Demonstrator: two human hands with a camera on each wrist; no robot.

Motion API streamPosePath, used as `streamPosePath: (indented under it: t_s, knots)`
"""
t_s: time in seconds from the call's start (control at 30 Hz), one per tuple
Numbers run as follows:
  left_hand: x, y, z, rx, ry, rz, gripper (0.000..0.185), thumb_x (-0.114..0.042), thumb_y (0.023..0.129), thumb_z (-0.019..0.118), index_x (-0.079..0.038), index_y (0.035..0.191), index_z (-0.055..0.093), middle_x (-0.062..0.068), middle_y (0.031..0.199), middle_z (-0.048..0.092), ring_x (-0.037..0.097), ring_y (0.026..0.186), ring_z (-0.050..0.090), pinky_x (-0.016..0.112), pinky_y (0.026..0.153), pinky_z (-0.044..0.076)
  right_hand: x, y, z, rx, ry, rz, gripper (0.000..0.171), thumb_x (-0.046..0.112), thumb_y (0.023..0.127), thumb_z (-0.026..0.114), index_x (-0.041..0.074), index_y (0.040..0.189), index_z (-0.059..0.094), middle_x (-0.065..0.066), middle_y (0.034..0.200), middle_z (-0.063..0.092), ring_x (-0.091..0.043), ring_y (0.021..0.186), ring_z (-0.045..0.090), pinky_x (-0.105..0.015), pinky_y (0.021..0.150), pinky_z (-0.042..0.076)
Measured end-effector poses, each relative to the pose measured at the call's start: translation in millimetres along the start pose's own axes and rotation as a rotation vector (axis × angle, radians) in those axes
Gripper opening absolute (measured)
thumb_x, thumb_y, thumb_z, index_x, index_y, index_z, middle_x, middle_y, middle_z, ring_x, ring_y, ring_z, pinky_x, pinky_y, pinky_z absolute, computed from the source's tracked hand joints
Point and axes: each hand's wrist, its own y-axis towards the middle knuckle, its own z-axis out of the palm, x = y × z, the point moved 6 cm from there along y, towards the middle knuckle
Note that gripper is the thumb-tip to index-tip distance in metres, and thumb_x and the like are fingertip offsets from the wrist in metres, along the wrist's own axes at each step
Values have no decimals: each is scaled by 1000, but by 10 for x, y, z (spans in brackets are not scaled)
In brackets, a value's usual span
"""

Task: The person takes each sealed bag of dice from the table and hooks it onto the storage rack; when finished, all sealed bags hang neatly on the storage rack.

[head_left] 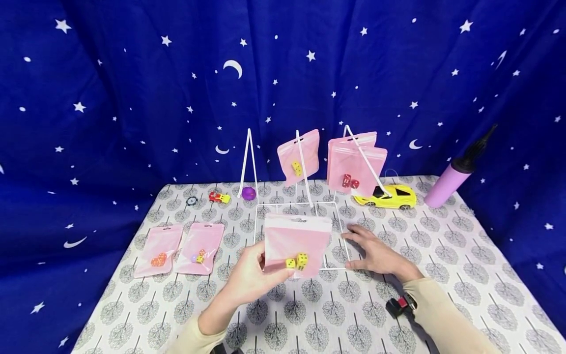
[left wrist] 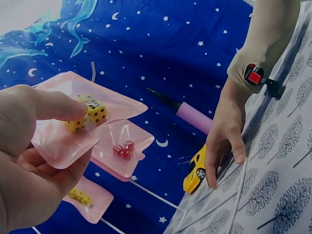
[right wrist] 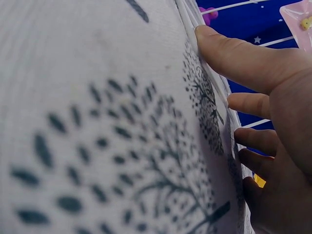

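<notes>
My left hand (head_left: 258,275) pinches the lower left corner of a pink zip pouch (head_left: 295,241) and holds it upright above the table. Two yellow dice (head_left: 297,261) lie at its bottom; the left wrist view shows my thumb (left wrist: 46,105) pressed on the pouch (left wrist: 63,139). My right hand (head_left: 371,250) lies flat with straight fingers on the base of a white wire rack (head_left: 256,216), holding nothing. On the rack's pegs hang a pouch with a yellow die (head_left: 299,156) and a pouch with red dice (head_left: 355,164).
Two more pink pouches (head_left: 158,250) (head_left: 200,247) with small coloured dice lie at the left on the tree-print cloth (head_left: 442,255). A yellow toy car (head_left: 389,196), a purple pump (head_left: 455,177), a purple ball (head_left: 248,192) and a small red car (head_left: 219,197) stand at the back.
</notes>
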Motion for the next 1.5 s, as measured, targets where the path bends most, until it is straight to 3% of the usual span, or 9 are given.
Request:
streamPosePath:
  t_s: [0.2,0.67,1.17,1.33,1.5]
  knots:
    - [-44,60,54,-16,19,6,45,-13,79,78,-17,121,63,-1,113,70,16,101,67,34,92,55,-16,7,7,10,-10,9,85,50,72,80,8,140,50,-27,154,29,-50,140,26,-75,104,27]
    - [-105,153,120,-12,52,51,40,-15,78,79,-12,115,65,4,108,71,17,96,68,32,86,57,15,-6,10,17,-14,15,83,47,72,81,11,140,50,-26,154,29,-48,140,28,-75,103,29]
    - [-113,258,136,-2,41,20,42,-13,77,79,-11,117,64,7,108,72,19,93,69,29,83,58,18,2,1,11,-15,7,83,48,72,81,12,140,50,-26,154,29,-49,140,28,-75,103,29]
    - [-63,299,148,-2,35,-33,41,-12,77,79,-12,115,64,6,106,72,17,93,69,28,83,58,13,4,2,12,-12,11,84,47,72,81,10,140,50,-27,154,28,-49,140,27,-75,103,28]
    - [1,361,123,-35,19,-40,41,-9,76,79,-9,115,64,6,105,71,17,91,69,29,82,58,5,-2,10,13,-15,10,84,46,72,82,9,140,50,-26,154,29,-48,140,27,-75,103,28]
